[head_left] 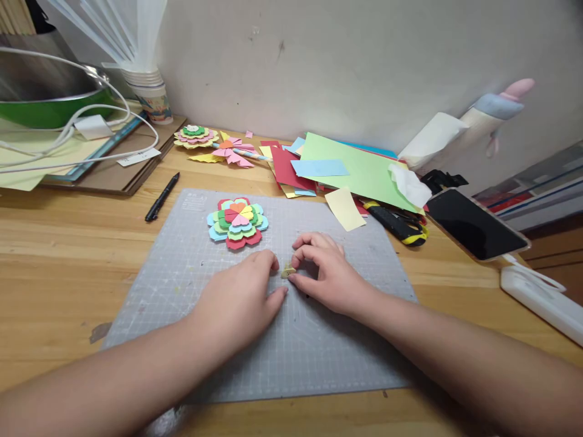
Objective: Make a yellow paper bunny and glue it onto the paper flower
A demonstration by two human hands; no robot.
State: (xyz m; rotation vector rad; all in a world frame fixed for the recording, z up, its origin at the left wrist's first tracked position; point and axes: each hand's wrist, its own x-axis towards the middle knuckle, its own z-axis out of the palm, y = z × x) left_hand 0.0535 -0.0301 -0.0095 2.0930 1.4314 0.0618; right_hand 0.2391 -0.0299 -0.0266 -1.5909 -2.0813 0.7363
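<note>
Wall and bench: pale, scuffed wall (346, 67) across the top of the frame; below it, a wood-grain bench (59, 261) with a grey cutting mat (273, 370) through the middle.
Small yellowish piece (287, 272): centre of the frame, low over the mat, at the right fingertips; seemingly folded paper.
Right hand (330, 276): thumb and forefinger appear closed on the piece's right edge, though the finger partly hides the contact.
Left hand (237, 294): thumb and forefinger spread, just left of the piece, with nothing between them.
Likely handling: almost weightless, bendable, a little stiffer along any folds; easily creased or flicked away by a hard squeeze.
Where to hold: opposite edges, lightly, between thumb and fingertip, leaving its middle uncrushed.
Layered paper flower (238, 223): on the mat, above the left hand; its stacked petals look easy to bend, so best lifted from beneath.
Mat print: grid lines, plus a block of marks near its upper-left corner, too small to read.
White tag (139, 157): upper left, faint marks, illegible.
Paper cups (153, 103): upper left, patterned, without readable words.
Phone (478, 223): right side, dark screen, no legible text.
Brands: none that can be made out.
</note>
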